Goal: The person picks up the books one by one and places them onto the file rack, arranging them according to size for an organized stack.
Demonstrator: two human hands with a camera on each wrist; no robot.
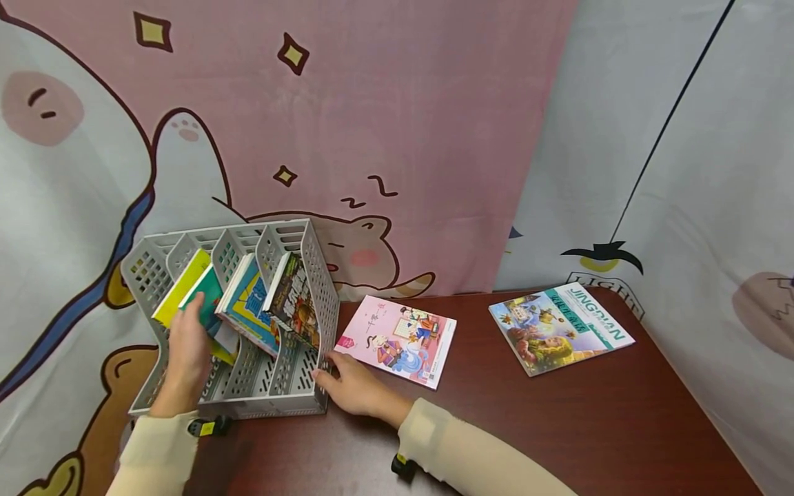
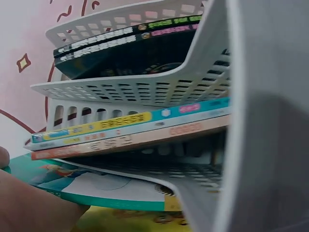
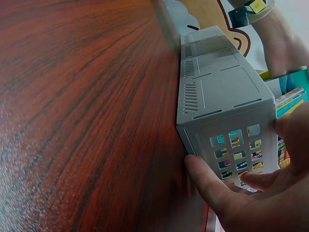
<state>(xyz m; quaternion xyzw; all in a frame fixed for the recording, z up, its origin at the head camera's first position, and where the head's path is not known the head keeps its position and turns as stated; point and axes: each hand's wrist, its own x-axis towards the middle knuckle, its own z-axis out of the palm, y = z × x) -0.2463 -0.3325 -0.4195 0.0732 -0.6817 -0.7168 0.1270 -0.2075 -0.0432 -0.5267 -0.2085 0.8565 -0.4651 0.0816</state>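
Note:
A grey perforated file rack (image 1: 267, 408) with several slots stands on the table at the left. My left hand (image 1: 189, 351) grips a teal book (image 1: 209, 289), which leans in a slot beside a yellow book (image 1: 180, 289). In the left wrist view part of that hand lies against the teal cover; its other fingers are hidden. My right hand (image 1: 356, 386) holds the rack's right side wall (image 3: 227, 140) near the front corner, thumb at the wall's edge and fingers on the outer face. Blue-and-yellow books (image 1: 251, 303) and dark-covered books (image 1: 294, 300) tilt in the other slots.
A pink picture book (image 1: 397, 341) lies flat just right of the rack. Farther right, a book with a green-and-white cover (image 1: 561, 327) lies flat near the back edge of the dark red table (image 1: 496, 427). A cartoon-printed curtain (image 1: 422, 138) hangs behind.

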